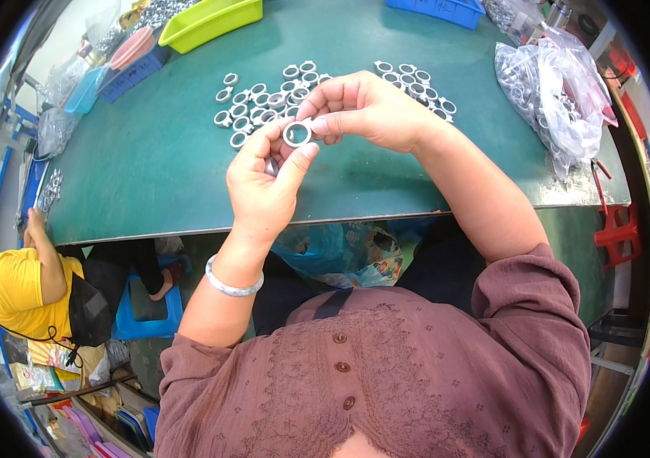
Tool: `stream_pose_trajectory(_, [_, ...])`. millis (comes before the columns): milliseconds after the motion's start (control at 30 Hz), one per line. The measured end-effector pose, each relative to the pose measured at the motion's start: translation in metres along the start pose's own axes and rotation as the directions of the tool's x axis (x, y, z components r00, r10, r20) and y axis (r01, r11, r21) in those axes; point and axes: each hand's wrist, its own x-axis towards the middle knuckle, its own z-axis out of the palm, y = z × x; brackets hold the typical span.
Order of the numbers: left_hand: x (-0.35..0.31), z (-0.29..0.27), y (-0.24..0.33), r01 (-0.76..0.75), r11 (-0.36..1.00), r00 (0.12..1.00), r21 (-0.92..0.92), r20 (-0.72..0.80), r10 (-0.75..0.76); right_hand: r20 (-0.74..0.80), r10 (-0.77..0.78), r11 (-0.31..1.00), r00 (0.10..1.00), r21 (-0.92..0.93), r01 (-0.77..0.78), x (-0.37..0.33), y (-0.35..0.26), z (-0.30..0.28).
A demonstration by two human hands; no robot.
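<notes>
Just over the near part of the green table, both my hands are on one small silver metal ring [286, 136], held with its opening facing up at me. My left hand [262, 187] grips it between thumb and fingers. A second metal ring [271, 166] shows in the curl of that hand. The thumb and fingertips of my right hand [378, 116] pinch a small lug on the ring's right side. Beyond my hands lies a loose group of similar rings [259, 89], partly hidden by my fingers. Another group of rings [407, 69] lies further right.
On the green table [142, 160] are a lime-green bin [210, 24] and a blue bin [438, 9] at the back. A clear bag of metal parts [550, 95] sits right. At far left are a blue crate [133, 76] and a person in yellow [20, 286].
</notes>
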Motion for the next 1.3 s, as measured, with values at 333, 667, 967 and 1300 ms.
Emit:
stream_pose_trajectory(333, [-0.002, 0.001, 0.002, -0.022, 1.0, 1.0, 0.004, -0.005, 0.022, 0.013, -0.008, 1.0, 1.0, 0.015, 0.008, 0.0, 0.0, 0.001])
stream_pose_trajectory(667, [-0.05, -0.025, 0.02, 0.082, 0.947, 0.991, 0.31, 0.079, -0.111, -0.023, -0.166, 0.986, 0.986, -0.031, 0.165, -0.002, -0.004, -0.005])
stream_pose_trajectory(967, [-0.092, -0.049, -0.01, 0.179, 0.833, 0.915, 0.523, 0.222, -0.337, -0.19, -0.221, 0.952, 0.956, -0.254, 0.17, -0.018, -0.021, -0.002])
stream_pose_trajectory(1300, [-0.077, -0.058, -0.109, 0.238, 0.845, 0.957, 0.479, 0.032, -0.288, -0.366, -0.177, 0.972, 0.914, -0.209, 0.105, -0.091, -0.043, -0.003])
